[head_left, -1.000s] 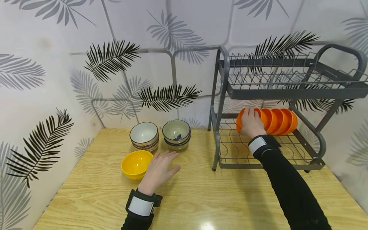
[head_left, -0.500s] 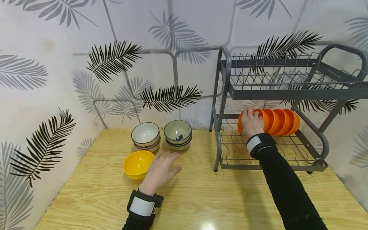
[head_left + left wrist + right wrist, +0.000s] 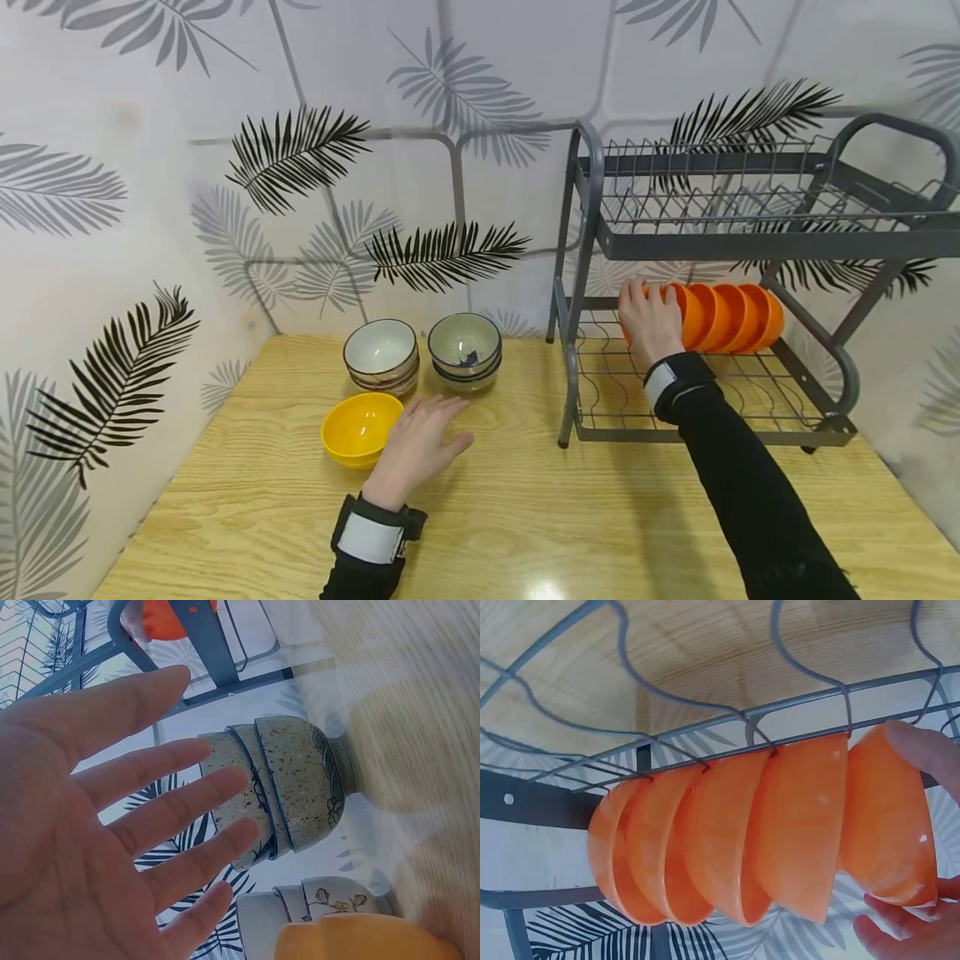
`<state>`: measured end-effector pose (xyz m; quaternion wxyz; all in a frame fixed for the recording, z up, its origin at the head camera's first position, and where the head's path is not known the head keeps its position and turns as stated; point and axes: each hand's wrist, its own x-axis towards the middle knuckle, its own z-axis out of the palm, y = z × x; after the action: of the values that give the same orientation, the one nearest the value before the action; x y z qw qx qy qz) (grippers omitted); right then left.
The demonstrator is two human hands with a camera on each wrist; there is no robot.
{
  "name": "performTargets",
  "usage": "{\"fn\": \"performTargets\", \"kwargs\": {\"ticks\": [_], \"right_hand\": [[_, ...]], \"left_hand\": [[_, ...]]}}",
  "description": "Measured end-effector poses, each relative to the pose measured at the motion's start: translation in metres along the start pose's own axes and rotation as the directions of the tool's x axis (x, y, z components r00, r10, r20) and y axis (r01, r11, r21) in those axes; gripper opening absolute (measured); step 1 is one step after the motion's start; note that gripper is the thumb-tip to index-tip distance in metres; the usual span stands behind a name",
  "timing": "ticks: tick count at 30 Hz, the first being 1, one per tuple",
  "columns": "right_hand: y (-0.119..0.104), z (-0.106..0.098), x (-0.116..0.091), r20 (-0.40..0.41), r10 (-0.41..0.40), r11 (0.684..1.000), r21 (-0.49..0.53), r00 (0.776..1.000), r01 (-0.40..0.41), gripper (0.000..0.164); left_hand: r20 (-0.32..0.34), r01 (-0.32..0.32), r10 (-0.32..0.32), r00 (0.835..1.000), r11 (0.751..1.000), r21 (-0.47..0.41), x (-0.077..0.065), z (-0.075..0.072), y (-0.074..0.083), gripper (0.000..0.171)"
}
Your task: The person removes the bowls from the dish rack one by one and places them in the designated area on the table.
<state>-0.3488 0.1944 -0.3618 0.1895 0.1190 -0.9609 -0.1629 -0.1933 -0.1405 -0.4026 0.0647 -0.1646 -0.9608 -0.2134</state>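
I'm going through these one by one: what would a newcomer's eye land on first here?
Probably the row of orange bowls on the lower level of the rack, where the right hand grips the end bowl. Next, the yellow bowl on the table, beside the left hand. Black leaves on the wall behind also stand out.

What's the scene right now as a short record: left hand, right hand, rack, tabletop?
Left hand: fingers extended and spread, holding nothing, near the yellow bowls
Right hand: thumb and fingers round the end orange bowl
Rack: two tiers; four other orange bowls on edge in a row on the lower one
Tabletop: yellow bowls in front, white-inside stack and speckled stack behind, all left of the rack
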Motion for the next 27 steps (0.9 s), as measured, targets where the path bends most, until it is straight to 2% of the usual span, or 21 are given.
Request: {"fn": "performTargets", "kwargs": {"ticks": [5, 13, 17, 22, 27], "right_hand": [[0.0, 0.001, 0.0, -0.043, -0.003, 1.0, -0.025, 0.999, 0.002, 0.085], [0.003, 0.006, -0.005, -0.039, -0.025, 0.997, -0.07, 0.999, 0.022, 0.054], [0.003, 0.008, -0.006, -0.041, -0.06, 0.995, -0.087, 0.997, 0.056, 0.053], [0.004, 0.008, -0.004, -0.071, -0.105, 0.987, -0.127, 0.992, 0.095, 0.065], [0.003, 0.012, 0.0, -0.094, -0.107, 0.98, -0.178, 0.99, 0.088, 0.066]], "left_hand": [[0.004, 0.002, -0.002, 1.0, 1.0, 0.006, 0.0, -0.001, 0.0, 0.046], [0.015, 0.0, 0.0, 1.0, 1.0, -0.012, -0.001, -0.001, -0.001, 0.047], [0.017, 0.0, 0.0, 1.0, 1.0, -0.013, -0.001, 0.0, -0.002, 0.047], [0.02, 0.004, -0.003, 1.0, 1.0, -0.018, 0.0, 0.0, -0.002, 0.047], [0.025, 0.011, -0.01, 1.0, 1.0, -0.026, 0.0, -0.002, -0.002, 0.048]]}}
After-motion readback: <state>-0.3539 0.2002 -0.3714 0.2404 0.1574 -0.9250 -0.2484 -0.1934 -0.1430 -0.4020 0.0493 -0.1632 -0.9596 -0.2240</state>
